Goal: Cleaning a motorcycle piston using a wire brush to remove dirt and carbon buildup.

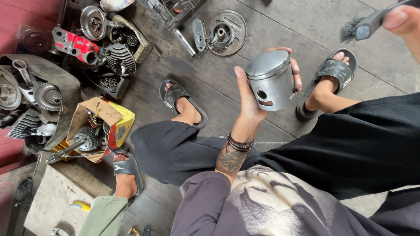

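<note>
Up close, the metal piston [271, 81] sits upright in the left hand [253, 94], crown uppermost, held out above the dark plank floor [271, 30] between the person's two sandalled feet. The thumb presses one side of the skirt and the fingertips curl round the far side, so the grip is a firm clasp on the wall, leaving the domed top and the pin hole on the near side bare. The right hand [404, 19] is closed around the handle of a dark-bristled brush [356, 28], raised up and well apart from the piston, bristles pointing toward it. To my eye the brushing would go best with the piston kept steady and turned a little at a time in the fingers, so the bristles meet each part of the skirt, the ring grooves and the rim of the pin hole without the thumb covering them; holding it over the floor, away from the black shorts [358, 144], keeps the loosened dirt off the lap. Further out, a round backing plate [225, 31] lies on the planks ahead, a finned cylinder head [119, 59] and a red part [74, 43] lie in the heap of engine pieces to the left, and a torn cardboard box [103, 124] holds a gear on a shaft. Another person's foot [124, 170] in a black sandal shows at the lower left.
</note>
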